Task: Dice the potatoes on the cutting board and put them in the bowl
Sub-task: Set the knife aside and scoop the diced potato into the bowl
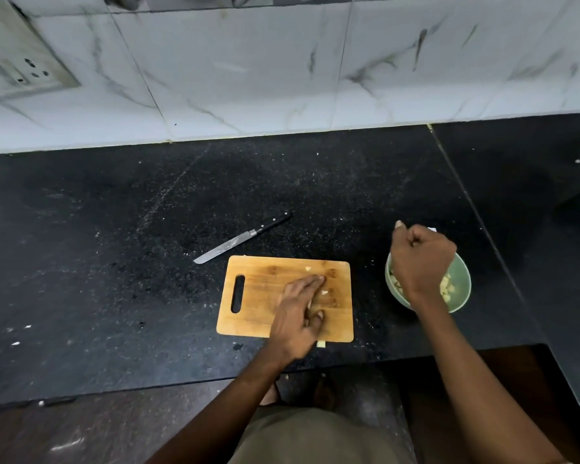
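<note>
Wooden cutting board (265,296): left hand (298,316) flat, fingers straight. Right hand (419,259) fisted over green bowl (462,286); contents indiscernible.

counter (114,249): black stone in front of me, flecked with fine pale specks
cutting board (265,272): warm honey-brown wood, darker brown blotches near my fingers (312,281)
bowl (462,283): pale green
potato pieces (447,289): creamy yellow, inside the bowl
knife (243,238): black handle with small silver rivets, grey steel blade
wall tiles (248,68): white marble pattern with grey veins
my shorts (315,437): olive drab
</note>
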